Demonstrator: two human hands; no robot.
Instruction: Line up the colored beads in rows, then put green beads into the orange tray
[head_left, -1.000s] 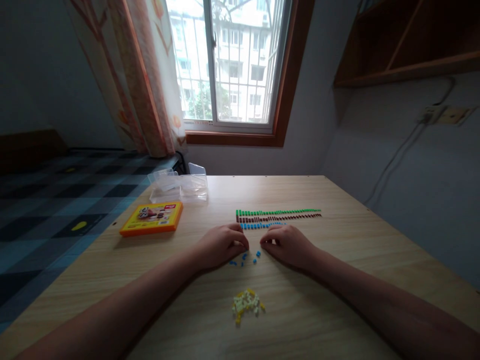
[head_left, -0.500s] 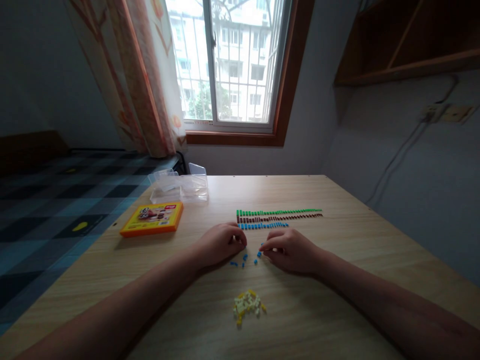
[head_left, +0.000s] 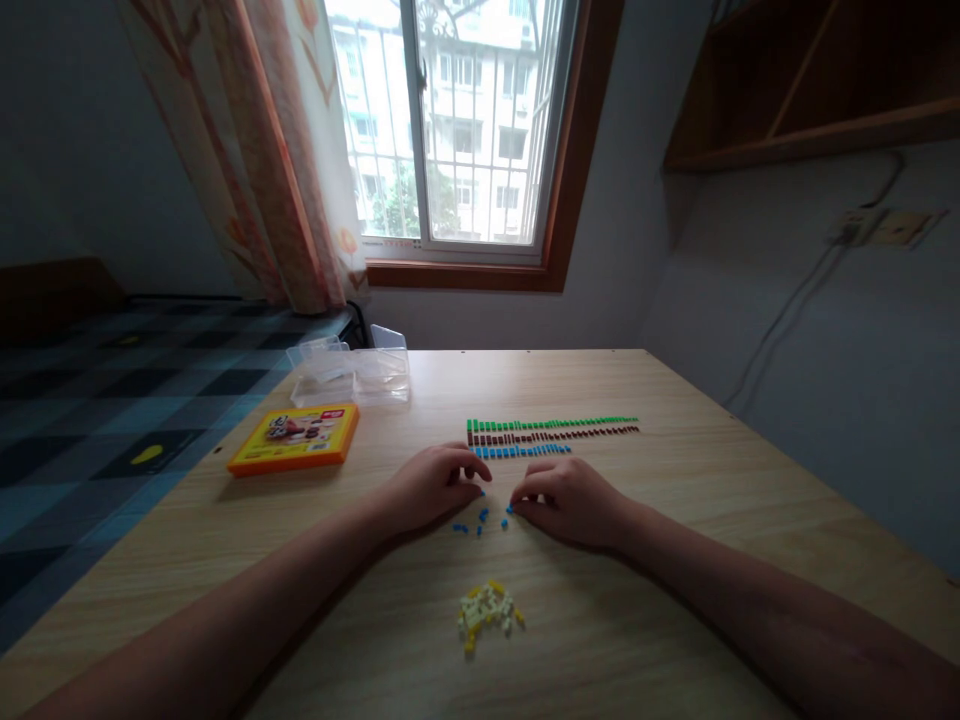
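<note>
My left hand (head_left: 439, 484) rests on the table with its thumb and forefinger a little apart. A tiny blue piece lies at the thumb's tip, apparently on the tabletop. Opposite it, my right hand (head_left: 568, 500) has its fingertips closed at a small blue brick (head_left: 510, 510). Several loose blue bricks (head_left: 484, 514) are scattered between and in front of both hands. Beyond the fingers run three rows of small pieces: a blue row (head_left: 517, 452), a brown row (head_left: 555, 436) and a green row (head_left: 555, 424), each ordered from larger to smaller.
Nearer to me is a pile of cream and yellow bricks (head_left: 486, 610) on the wooden table (head_left: 637, 640). A yellow-orange box (head_left: 296, 438) lies at the left, with clear plastic trays (head_left: 352, 375) behind it. A bed (head_left: 90, 400) stands left of the table.
My left thumb and forefinger have parted, showing a blue piece beside the thumb. My right fingertips have shifted slightly and close at a blue brick. The whole view has moved a little.
</note>
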